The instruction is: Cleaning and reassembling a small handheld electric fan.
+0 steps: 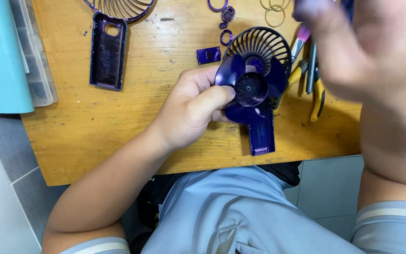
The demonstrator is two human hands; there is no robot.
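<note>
My left hand grips a dark purple fan propeller by one blade, thumb on top, holding it just above the wooden table. Under the propeller lies the purple fan body with its round rear grille and short handle. My right hand is raised close to the camera at the upper right, blurred, with something small and purple at its fingertips; what it is cannot be made out.
A purple back cover and a front grille lie at the table's top left. A small purple plate, rings and rubber bands are near the top. Yellow-handled pliers lie to the right. A clear parts box sits on the left.
</note>
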